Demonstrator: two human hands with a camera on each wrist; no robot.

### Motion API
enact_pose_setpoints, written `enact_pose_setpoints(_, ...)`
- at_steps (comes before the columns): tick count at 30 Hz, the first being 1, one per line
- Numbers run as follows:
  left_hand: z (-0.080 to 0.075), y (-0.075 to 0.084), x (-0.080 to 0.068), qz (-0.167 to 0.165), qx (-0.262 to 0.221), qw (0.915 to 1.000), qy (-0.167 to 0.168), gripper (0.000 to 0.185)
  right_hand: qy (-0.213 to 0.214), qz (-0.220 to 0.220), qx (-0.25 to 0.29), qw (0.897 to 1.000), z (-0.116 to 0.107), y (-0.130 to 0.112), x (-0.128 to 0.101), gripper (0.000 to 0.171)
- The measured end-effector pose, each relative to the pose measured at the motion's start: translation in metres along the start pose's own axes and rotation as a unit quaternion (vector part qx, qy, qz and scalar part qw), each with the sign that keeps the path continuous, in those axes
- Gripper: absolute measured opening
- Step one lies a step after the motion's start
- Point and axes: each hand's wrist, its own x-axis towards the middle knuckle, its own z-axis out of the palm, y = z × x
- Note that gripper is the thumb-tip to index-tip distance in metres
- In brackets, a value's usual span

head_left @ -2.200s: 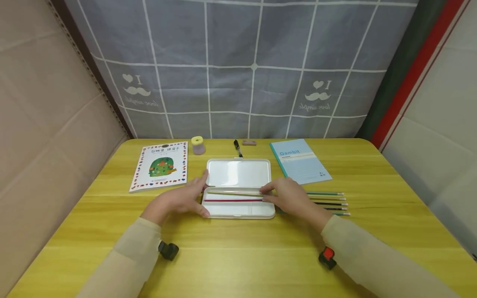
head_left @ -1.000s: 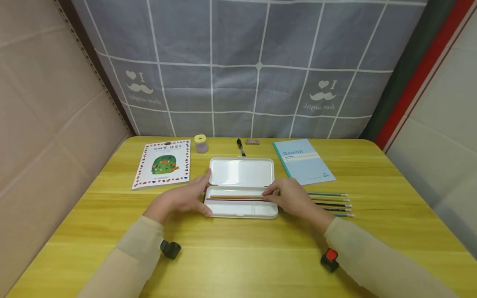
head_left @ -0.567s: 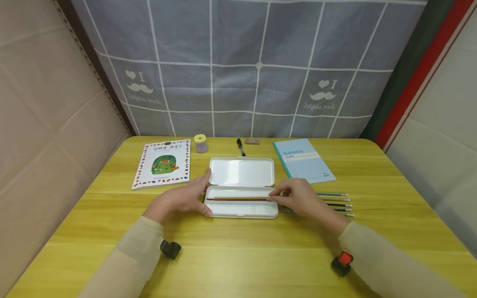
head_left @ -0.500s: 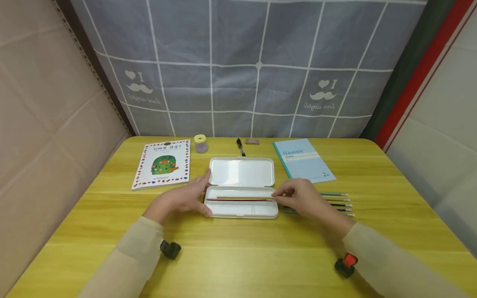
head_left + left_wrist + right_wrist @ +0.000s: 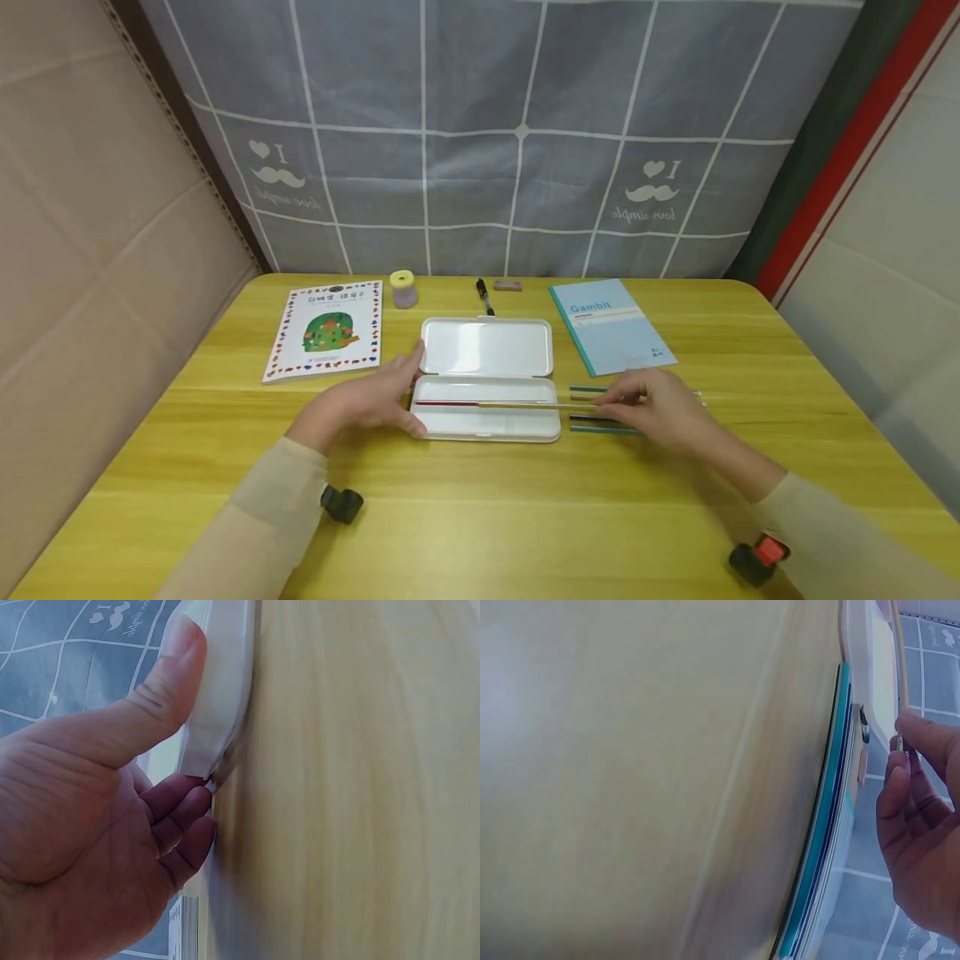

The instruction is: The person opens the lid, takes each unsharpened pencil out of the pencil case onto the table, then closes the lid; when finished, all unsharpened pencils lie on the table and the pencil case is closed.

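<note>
A white pencil case lies with its lid raised at the middle of the table. My left hand holds its left end; the left wrist view shows the thumb on the case's edge and the other fingers curled beside it. Between thumb and fingertips, my right hand pinches a yellow pencil near its right end. That pencil's left part reaches over the case, next to a red pencil inside. Below and around the right hand lie several pencils, partly hidden by it.
A picture book lies at the back left, beside a yellow-topped sharpener. Behind the case are a black pen and an eraser. A blue notebook sits at the back right. A curtain hangs behind the table.
The right hand has moved right, drawing the yellow pencil partly out past the case's right end; before, the pencil lay along the case over its compartment. The left hand has stayed on the case.
</note>
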Motion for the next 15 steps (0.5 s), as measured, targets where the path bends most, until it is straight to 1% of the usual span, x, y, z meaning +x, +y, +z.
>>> enact_pose_setpoints(5,0.001,0.002,-0.001,-0.01,0.004,0.9999,-0.003,0.142,0.005,-0.001,0.004,1.0,-0.007,0.011,-0.015,0.009)
enact_pose_setpoints(11,0.001,0.004,0.0,-0.016,0.011,0.9998,-0.008,0.142,0.003,0.024,0.003,1.0,-0.016,0.022,-0.031,0.013)
enact_pose_setpoints(15,0.001,0.002,0.001,-0.019,0.01,0.9997,-0.009,0.142,-0.002,0.038,-0.006,0.999,-0.022,0.027,-0.039,0.012)
